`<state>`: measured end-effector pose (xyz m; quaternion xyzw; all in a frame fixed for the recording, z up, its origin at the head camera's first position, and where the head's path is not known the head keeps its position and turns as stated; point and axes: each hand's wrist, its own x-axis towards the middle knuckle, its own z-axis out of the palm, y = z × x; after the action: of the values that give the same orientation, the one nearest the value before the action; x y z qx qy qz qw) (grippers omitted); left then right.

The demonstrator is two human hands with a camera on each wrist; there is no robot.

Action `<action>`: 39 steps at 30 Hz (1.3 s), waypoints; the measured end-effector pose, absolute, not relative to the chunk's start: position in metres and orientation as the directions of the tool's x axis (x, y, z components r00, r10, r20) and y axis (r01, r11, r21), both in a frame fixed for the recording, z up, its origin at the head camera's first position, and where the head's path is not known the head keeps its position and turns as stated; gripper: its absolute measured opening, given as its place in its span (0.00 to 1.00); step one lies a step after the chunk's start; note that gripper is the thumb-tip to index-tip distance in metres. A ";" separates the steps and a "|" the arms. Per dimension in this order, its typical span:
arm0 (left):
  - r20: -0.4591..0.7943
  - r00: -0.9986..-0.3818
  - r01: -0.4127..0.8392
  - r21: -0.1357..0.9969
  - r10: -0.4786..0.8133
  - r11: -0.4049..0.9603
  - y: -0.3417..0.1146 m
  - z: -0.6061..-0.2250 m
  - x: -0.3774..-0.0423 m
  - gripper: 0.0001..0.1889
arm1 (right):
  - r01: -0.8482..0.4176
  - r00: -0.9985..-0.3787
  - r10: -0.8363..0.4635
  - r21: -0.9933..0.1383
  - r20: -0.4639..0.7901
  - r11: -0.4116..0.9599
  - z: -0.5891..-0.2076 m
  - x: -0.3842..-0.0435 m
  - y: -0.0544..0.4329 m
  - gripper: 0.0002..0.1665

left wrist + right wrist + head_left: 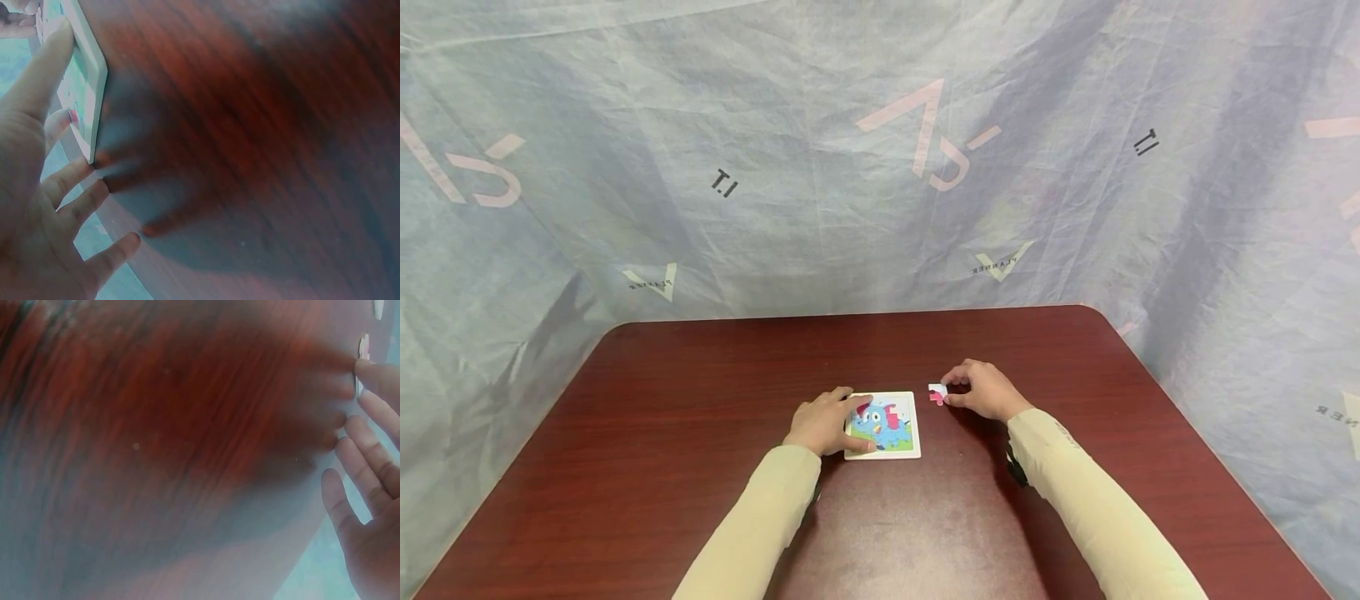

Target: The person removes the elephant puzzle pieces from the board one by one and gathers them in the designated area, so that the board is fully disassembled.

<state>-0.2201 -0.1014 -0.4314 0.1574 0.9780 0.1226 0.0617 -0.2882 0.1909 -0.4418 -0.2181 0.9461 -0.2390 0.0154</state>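
Note:
A square jigsaw puzzle with a pale frame lies on the table, picturing a blue cartoon animal with big eyes. My left hand rests over its left side, thumb and index finger spread across the picture. In the left wrist view the other fingers reach down to the table beside the puzzle frame. To the right of the board, my right hand pinches a white and pink puzzle piece at its right edge, between thumb and fingers. Only a sliver of that piece shows in the right wrist view.
The dark red wooden table has rounded far corners. Behind it and along both sides hangs a grey printed cloth. A black band shows under the right wrist.

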 end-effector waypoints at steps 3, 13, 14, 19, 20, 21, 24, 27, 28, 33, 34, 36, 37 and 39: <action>-0.082 -0.942 0.295 0.260 0.326 0.919 -0.101 -0.431 -0.220 0.42 | -0.414 -0.901 -0.425 -0.459 0.086 0.786 -0.443 -0.288 0.191 0.14; -0.088 -0.940 0.298 0.255 0.329 0.920 -0.099 -0.428 -0.220 0.42 | -0.440 -0.890 -0.448 -0.433 0.091 0.787 -0.443 -0.288 0.192 0.13; -0.088 -0.940 0.298 0.255 0.329 0.920 -0.099 -0.428 -0.220 0.41 | -0.437 -0.891 -0.446 -0.429 0.086 0.791 -0.442 -0.287 0.192 0.13; -0.084 -0.940 0.300 0.257 0.331 0.919 -0.098 -0.426 -0.218 0.42 | -0.424 -0.897 -0.436 -0.414 0.071 0.806 -0.440 -0.286 0.192 0.15; -0.085 -0.940 0.299 0.259 0.330 0.918 -0.098 -0.427 -0.219 0.42 | -0.422 -0.898 -0.434 -0.414 0.070 0.807 -0.439 -0.286 0.192 0.15; -0.083 -0.940 0.300 0.259 0.331 0.918 -0.098 -0.427 -0.219 0.42 | -0.422 -0.898 -0.434 -0.415 0.071 0.806 -0.439 -0.286 0.192 0.16; -0.084 -0.940 0.298 0.262 0.329 0.918 -0.098 -0.427 -0.220 0.41 | -0.418 -0.900 -0.429 -0.429 0.077 0.801 -0.439 -0.285 0.192 0.17; -0.082 -0.941 0.298 0.260 0.329 0.918 -0.099 -0.430 -0.221 0.42 | -0.404 -0.907 -0.411 -0.471 0.094 0.784 -0.439 -0.282 0.191 0.17; -0.084 -0.941 0.297 0.261 0.328 0.918 -0.100 -0.431 -0.221 0.42 | -0.401 -0.909 -0.405 -0.487 0.104 0.776 -0.439 -0.281 0.190 0.17; -0.082 -0.941 0.299 0.259 0.329 0.919 -0.101 -0.432 -0.221 0.42 | -0.384 -0.916 -0.374 -0.585 0.145 0.714 -0.439 -0.274 0.186 0.20; -0.082 -0.941 0.299 0.259 0.330 0.918 -0.101 -0.431 -0.221 0.42 | -0.378 -0.918 -0.369 -0.602 0.145 0.703 -0.439 -0.273 0.186 0.20; -0.084 -0.941 0.298 0.261 0.329 0.918 -0.101 -0.431 -0.221 0.42 | -0.358 -0.924 -0.358 -0.635 0.135 0.685 -0.438 -0.270 0.184 0.20; -0.085 -0.941 0.297 0.262 0.329 0.918 -0.101 -0.431 -0.221 0.42 | -0.348 -0.928 -0.350 -0.646 0.131 0.679 -0.438 -0.269 0.183 0.20; -0.087 -0.941 0.295 0.266 0.328 0.918 -0.101 -0.431 -0.221 0.42 | -0.328 -0.934 -0.337 -0.661 0.120 0.675 -0.438 -0.266 0.182 0.20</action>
<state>-0.2206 -0.1010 -0.4311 0.1596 0.9770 0.1256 0.0652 -0.2663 0.1821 -0.4379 -0.1816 0.9152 -0.3598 0.0060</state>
